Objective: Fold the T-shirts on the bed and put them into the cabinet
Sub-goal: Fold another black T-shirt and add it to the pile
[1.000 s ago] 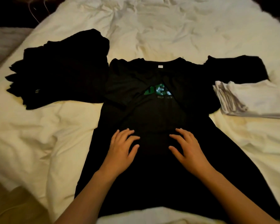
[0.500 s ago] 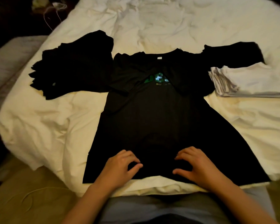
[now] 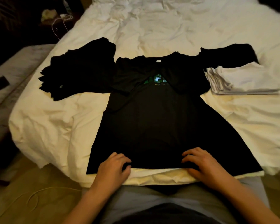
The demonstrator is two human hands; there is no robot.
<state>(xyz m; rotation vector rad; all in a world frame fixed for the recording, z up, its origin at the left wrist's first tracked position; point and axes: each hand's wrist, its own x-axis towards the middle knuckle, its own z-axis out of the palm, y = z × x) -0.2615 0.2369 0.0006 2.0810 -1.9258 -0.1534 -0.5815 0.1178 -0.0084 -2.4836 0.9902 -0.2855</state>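
A black T-shirt [image 3: 153,120] with a green print lies spread flat on the bed, collar away from me, its shoulder parts folded in over the chest. My left hand [image 3: 114,167] grips the bottom hem left of centre, fingers curled on the cloth. My right hand [image 3: 199,164] pinches the same hem right of centre. A pile of black T-shirts [image 3: 81,70] lies to the left of the spread shirt. A folded stack of white T-shirts [image 3: 242,80] sits to its right, with a black sleeve or garment [image 3: 229,57] behind it.
The bed [image 3: 168,21] carries a wrinkled white sheet, bare at the far side. A low grey bench or mattress [image 3: 10,75] runs along the left. White cables and small items [image 3: 60,18] lie on a dark surface at top left. The cabinet is not in view.
Both hands slid down the shirt from its middle to the bottom hem and curled onto it. The view pulled back, showing the bed's near edge and my legs.
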